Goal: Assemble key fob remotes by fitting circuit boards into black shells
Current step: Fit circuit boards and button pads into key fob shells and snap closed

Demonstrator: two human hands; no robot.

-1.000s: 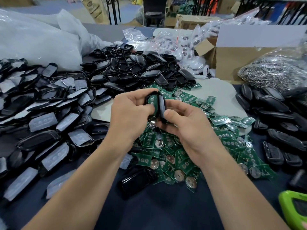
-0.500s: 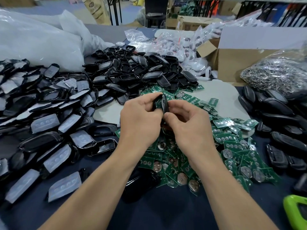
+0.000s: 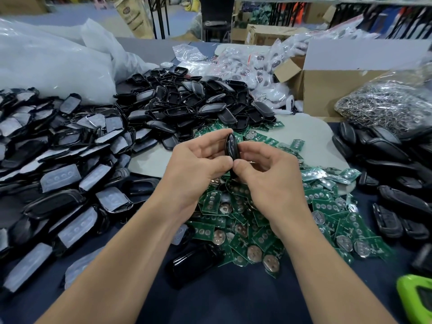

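— Where is the piece being worked on?
— The glossy black oval plastic fob shell (image 3: 232, 146) stands edge-on between both hands, raised above the heap of green circuit boards (image 3: 257, 220) with round silver battery clips.
— How is it held?
— The left hand (image 3: 198, 167) curls its fingers round the shell's left face, with the thumb pressed low on its edge. The right hand (image 3: 268, 176) pinches it from the other side, and the two thumb tips meet.
— Is a board inside?
— I can't tell. Seen edge-on, it may be two halves pressed together.
— What lies around it?
— A mound of empty black shell halves (image 3: 194, 106) sits beyond the boards. To the left are shells fitted with grey rubber button pads (image 3: 60, 178), and to the right dark closed fobs (image 3: 397, 199). One lone black shell (image 3: 194, 260) lies on the dark blue surface (image 3: 222, 305), touching the heap's near edge. A brown cardboard box (image 3: 327, 90) and a clear bag of metal rings (image 3: 385, 106) sit at the far right.
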